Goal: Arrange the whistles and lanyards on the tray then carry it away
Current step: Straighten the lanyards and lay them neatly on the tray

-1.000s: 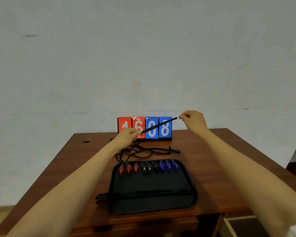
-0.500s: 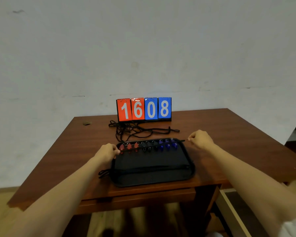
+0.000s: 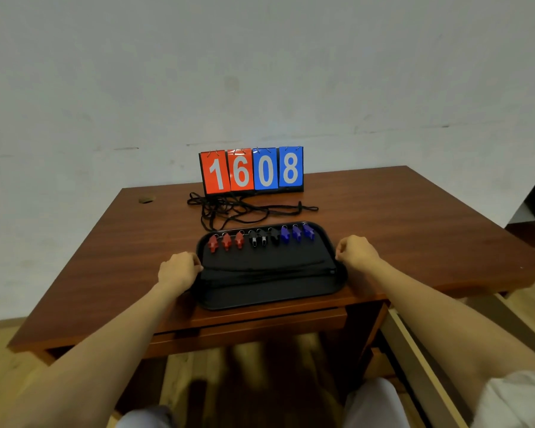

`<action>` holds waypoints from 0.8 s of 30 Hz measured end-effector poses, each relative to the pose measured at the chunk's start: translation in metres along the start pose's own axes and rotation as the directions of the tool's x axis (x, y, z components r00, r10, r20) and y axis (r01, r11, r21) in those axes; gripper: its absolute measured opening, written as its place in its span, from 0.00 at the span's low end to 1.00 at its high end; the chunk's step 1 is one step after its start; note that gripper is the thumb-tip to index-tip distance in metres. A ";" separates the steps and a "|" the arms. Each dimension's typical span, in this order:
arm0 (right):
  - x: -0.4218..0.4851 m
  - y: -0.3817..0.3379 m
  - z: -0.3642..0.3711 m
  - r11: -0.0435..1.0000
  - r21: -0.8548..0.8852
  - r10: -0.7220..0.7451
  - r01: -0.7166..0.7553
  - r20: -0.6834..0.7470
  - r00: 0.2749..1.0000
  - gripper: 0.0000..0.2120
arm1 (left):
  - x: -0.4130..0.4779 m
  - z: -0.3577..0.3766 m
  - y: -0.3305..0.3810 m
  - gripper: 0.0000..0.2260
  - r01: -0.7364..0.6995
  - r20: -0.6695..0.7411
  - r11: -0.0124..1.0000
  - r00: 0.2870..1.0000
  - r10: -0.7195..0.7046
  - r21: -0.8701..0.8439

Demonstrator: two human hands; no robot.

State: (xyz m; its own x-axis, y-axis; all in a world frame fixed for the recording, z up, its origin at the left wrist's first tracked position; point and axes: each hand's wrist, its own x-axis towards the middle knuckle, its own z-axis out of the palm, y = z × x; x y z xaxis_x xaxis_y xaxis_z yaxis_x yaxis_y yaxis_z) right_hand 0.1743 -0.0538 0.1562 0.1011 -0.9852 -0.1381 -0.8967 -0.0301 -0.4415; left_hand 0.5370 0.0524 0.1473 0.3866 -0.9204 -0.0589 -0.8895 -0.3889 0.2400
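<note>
On the brown desk, the tray holds a row of whistles. The left hand and right hand, fingers curled, pinch a lanyard laid across it. Next, let go and fetch the tangled lanyards behind.

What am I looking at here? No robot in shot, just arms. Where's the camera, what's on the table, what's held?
No machine here: a person works bare-handed, and the single picture comes from a wide-angle camera on their head, looking forward and down. The left hand and right hand sit at either side of a black tray on a wooden table. Along the tray's far edge lie three red whistles, three black whistles and three blue whistles in a row. Each hand, fingers curled, appears to pinch one end of a black lanyard stretched across the tray, hard to see against it. Behind the tray lie tangled lanyards, then a flip scoreboard reading 1608.
</note>
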 end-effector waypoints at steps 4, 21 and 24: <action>-0.001 0.001 0.005 0.999 -0.048 -0.003 0.002 -0.020 1.000 0.07 | -0.002 0.006 0.001 0.08 -0.035 -0.059 0.999 0.998 0.035 -0.005; -0.007 -0.006 0.007 0.913 -0.376 -0.172 0.160 0.003 0.985 0.16 | -0.009 0.013 0.022 0.16 -0.024 -0.004 0.984 1.000 0.025 0.176; -0.009 -0.010 0.015 0.888 -0.383 -0.241 0.253 0.081 0.967 0.18 | -0.012 0.018 0.029 0.15 -0.112 -0.002 0.982 0.994 0.114 0.152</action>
State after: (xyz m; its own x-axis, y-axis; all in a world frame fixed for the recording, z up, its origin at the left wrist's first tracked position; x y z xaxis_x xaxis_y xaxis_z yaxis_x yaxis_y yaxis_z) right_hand 0.1887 -0.0425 0.1488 0.3488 -0.9320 -0.0987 -0.9360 -0.3410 -0.0875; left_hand 0.5018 0.0513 0.1371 0.2835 -0.9585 -0.0289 -0.9538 -0.2850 0.0949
